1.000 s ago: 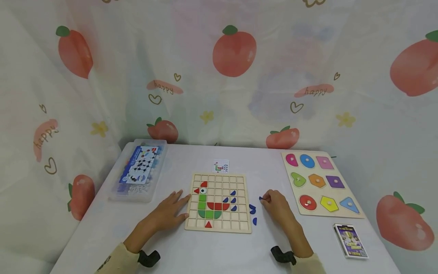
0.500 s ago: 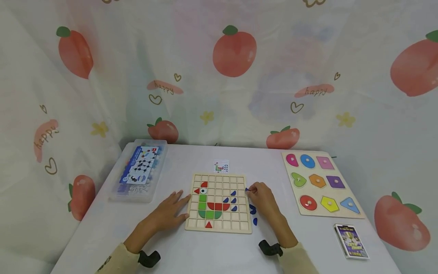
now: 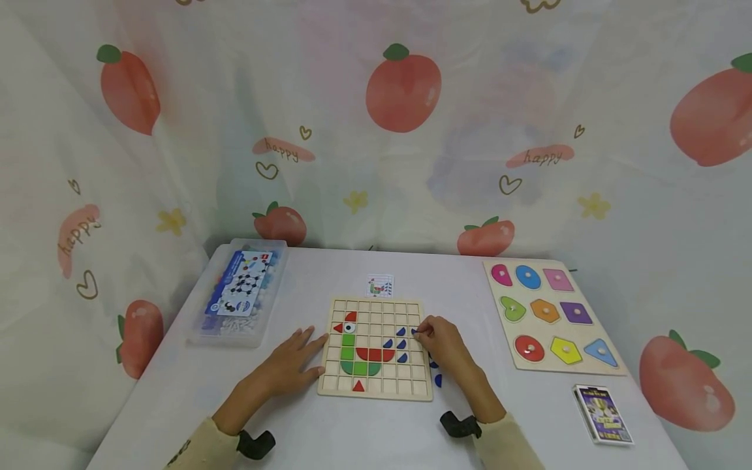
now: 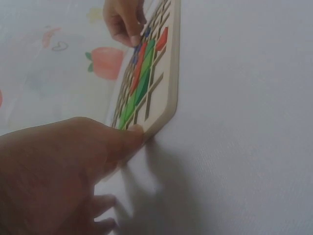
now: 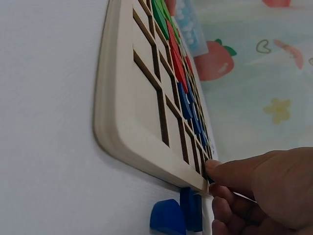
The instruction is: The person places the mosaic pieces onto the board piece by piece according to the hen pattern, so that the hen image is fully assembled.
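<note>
A wooden grid board point(image 3: 388, 386) lies flat at the table's middle, bearing red, green and blue pieces and a white eye tile point(image 3: 350, 328) in a bird-like shape. My left hand point(image 3: 286, 367) rests at its left edge, fingers spread; in the left wrist view the thumb point(image 4: 131, 136) touches the rim. Over the right-hand column, my right hand point(image 3: 443, 343) pinches a small blue piece point(image 3: 414, 331) between thumb and fingertips. The right wrist view hides most of that piece. Loose blue pieces point(image 3: 438, 380) lie beside the board's right edge, partly behind the right hand.
A small picture card point(image 3: 380, 285) lies just behind the board. At back left is a clear plastic case point(image 3: 241, 290) with a blue label. A shape puzzle board point(image 3: 555, 326) and a card box point(image 3: 602, 414) lie to the right.
My right hand has brought the pinched blue piece leftward from the table beside the board to the board's right-hand column. My left hand has stayed at the left edge.
</note>
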The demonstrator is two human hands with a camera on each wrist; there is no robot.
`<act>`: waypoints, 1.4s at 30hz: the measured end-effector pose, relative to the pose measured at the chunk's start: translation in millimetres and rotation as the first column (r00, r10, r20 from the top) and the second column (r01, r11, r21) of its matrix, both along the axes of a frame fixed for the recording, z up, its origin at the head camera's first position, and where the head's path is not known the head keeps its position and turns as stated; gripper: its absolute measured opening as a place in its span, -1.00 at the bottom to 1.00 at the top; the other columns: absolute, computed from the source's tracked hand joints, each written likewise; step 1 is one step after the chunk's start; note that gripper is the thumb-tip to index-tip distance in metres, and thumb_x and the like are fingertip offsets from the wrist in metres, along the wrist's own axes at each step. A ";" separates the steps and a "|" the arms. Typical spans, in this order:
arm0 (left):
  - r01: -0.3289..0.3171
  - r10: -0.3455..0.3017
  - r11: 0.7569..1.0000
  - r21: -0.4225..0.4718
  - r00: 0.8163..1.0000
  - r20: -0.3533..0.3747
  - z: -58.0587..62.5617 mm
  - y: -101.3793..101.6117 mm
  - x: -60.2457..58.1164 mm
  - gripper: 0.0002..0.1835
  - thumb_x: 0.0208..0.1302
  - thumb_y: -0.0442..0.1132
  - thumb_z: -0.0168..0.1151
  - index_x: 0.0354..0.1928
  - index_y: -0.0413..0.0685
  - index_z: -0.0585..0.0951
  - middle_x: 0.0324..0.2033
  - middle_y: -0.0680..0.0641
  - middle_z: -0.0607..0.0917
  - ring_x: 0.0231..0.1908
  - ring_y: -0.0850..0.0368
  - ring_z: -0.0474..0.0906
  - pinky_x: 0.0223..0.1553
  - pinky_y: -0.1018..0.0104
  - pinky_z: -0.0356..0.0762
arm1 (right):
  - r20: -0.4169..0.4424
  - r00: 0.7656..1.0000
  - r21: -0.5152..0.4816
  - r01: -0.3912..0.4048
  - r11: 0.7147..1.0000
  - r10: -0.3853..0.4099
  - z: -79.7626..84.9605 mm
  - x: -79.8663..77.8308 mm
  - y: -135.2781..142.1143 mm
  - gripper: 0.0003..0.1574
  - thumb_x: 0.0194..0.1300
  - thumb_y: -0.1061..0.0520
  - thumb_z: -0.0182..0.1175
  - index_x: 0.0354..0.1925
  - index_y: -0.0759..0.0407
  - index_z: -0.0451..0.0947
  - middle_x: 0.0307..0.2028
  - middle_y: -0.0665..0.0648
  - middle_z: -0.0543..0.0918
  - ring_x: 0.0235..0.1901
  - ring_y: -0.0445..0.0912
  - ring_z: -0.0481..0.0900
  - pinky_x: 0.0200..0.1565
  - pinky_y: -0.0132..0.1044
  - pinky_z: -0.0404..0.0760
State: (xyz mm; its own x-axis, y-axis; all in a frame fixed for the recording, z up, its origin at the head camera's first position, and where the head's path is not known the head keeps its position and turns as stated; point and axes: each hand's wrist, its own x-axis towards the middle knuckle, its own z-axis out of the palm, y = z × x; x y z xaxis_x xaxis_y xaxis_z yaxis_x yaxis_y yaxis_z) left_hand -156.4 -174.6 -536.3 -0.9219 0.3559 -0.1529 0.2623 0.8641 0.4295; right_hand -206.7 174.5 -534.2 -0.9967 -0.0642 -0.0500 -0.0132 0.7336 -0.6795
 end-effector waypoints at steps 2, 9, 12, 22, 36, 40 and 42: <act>0.001 -0.001 1.000 0.002 1.000 0.005 0.3 -0.4 0.1 -0.27 0.50 0.08 0.25 0.62 0.13 0.33 0.64 -0.22 0.18 0.63 -0.35 0.00 0.55 -0.34 0.11 | -0.002 1.000 0.003 -0.009 1.000 0.009 0.5 0.8 -0.7 -0.90 0.44 0.20 0.35 -0.13 0.23 0.67 -0.31 0.08 0.62 -0.33 -0.11 0.53 -0.26 -0.31 0.61; -0.005 0.005 1.000 0.008 1.000 0.012 2.9 -0.6 0.8 -0.26 0.49 0.08 0.26 0.62 0.12 0.32 0.64 -0.21 0.18 0.63 -0.35 0.00 0.55 -0.35 0.11 | -0.037 0.999 0.050 -0.013 0.999 0.015 1.0 2.0 -4.3 -0.92 0.42 0.20 0.37 -0.16 0.20 0.69 -0.33 0.05 0.60 -0.33 -0.12 0.51 -0.27 -0.31 0.58; -0.006 0.006 1.000 0.004 1.000 0.013 1.6 0.0 1.1 -0.26 0.49 0.10 0.25 0.62 0.14 0.32 0.64 -0.20 0.18 0.64 -0.33 0.00 0.55 -0.35 0.11 | -0.048 0.999 0.084 -0.010 0.996 0.014 2.4 3.2 -5.3 -0.93 0.41 0.20 0.38 -0.19 0.19 0.70 -0.36 0.05 0.57 -0.35 -0.11 0.49 -0.27 -0.29 0.57; -0.005 0.005 1.000 -0.007 1.000 0.010 -0.5 0.1 -0.3 -0.26 0.49 0.11 0.24 0.63 0.15 0.31 0.65 -0.19 0.18 0.64 -0.33 -0.01 0.55 -0.35 0.11 | -0.064 0.998 0.081 -0.017 0.997 0.022 2.9 3.8 -3.6 -0.93 0.45 0.19 0.35 -0.19 0.18 0.69 -0.38 0.05 0.58 -0.36 -0.12 0.51 -0.30 -0.33 0.59; 0.010 -0.010 1.000 -0.006 1.000 0.001 1.1 -0.5 0.1 -0.26 0.50 0.09 0.24 0.62 0.11 0.32 0.64 -0.24 0.19 0.62 -0.38 0.01 0.55 -0.35 0.10 | -0.010 1.000 0.093 0.024 0.995 -0.023 9.9 6.5 27.6 -0.78 0.43 0.10 0.35 -0.06 0.21 0.70 -0.27 0.11 0.63 -0.26 -0.05 0.55 -0.20 -0.22 0.65; 0.010 -0.010 1.000 -0.010 1.000 0.000 0.1 -0.4 -0.5 -0.26 0.49 0.10 0.24 0.62 0.11 0.32 0.64 -0.23 0.19 0.62 -0.38 0.01 0.55 -0.35 0.11 | 0.074 0.997 0.098 -0.017 0.995 0.010 15.5 14.9 40.0 -0.74 0.37 0.13 0.39 -0.03 0.23 0.69 -0.23 0.12 0.64 -0.20 -0.02 0.56 -0.09 -0.10 0.71; 0.011 -0.011 1.000 -0.009 1.000 0.002 0.1 -0.3 -0.7 -0.26 0.49 0.09 0.25 0.62 0.11 0.32 0.64 -0.23 0.19 0.62 -0.38 0.01 0.55 -0.35 0.10 | 0.111 0.993 0.094 -0.043 0.995 0.033 15.0 18.0 43.6 -0.76 0.35 0.15 0.41 -0.05 0.21 0.69 -0.23 0.10 0.64 -0.19 -0.03 0.56 -0.07 -0.11 0.70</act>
